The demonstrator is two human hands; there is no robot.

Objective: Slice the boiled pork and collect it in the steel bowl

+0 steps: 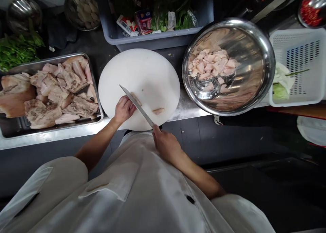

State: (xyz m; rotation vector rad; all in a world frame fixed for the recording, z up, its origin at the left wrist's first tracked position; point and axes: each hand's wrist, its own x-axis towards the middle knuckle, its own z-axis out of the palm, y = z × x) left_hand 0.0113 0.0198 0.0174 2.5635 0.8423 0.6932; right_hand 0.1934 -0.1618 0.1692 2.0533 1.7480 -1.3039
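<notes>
On a round white cutting board [122,66], my left hand [124,109] presses with curled fingers on a strip of meat [136,98], partly hidden behind the blade. My right hand [165,143] is wrapped round the handle of a kitchen knife [139,107], whose blade slants up and left across the board, beside my left fingertips. A second small piece of meat [158,111] lies on the board, right of the blade.
A metal tray [100,105] of large cooked meat pieces stands left. To the right is a steel bowl [267,63] with chopped meat, then a white basket [297,102]. A grey bin [158,38] with greens and packets sits behind the board. Herbs [17,51] lie far left.
</notes>
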